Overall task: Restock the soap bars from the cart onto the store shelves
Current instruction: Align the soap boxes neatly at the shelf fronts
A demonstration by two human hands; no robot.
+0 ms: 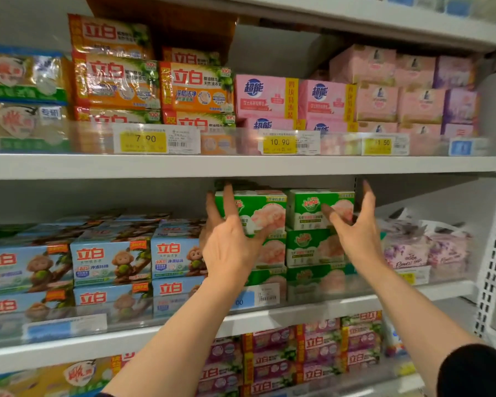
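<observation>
The green soap boxes [284, 216] stand in two side-by-side stacks on the middle shelf [355, 303], straight ahead of both hands, their long faces turned out toward the aisle. The left hand [232, 239] lies fingers spread against the front of the left top box, while the right hand [355, 224] is released, fingers splayed, just at the right edge of the right stack. Both look equally near, so the coming move seems to be a squeeze or push inward and back.
</observation>
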